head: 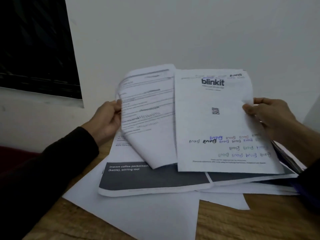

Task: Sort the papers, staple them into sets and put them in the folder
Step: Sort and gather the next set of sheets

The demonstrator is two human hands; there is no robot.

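White printed sheets fan out between both hands above a wooden table [242,226]; the left hand [107,118] pinches the left edge of a curling, text-lined page [147,115], its lower corner bent and drooping; the right hand [270,115] grips the right edge of a flat sheet [213,122] headed "blinkit", thumb on top, with blue and black handwriting near its bottom; beneath them a page with a dark grey band [155,177] lies on more loose blank sheets [147,215], thin and slightly creased; something purple [301,189] shows at the stack's right edge, too hidden to identify
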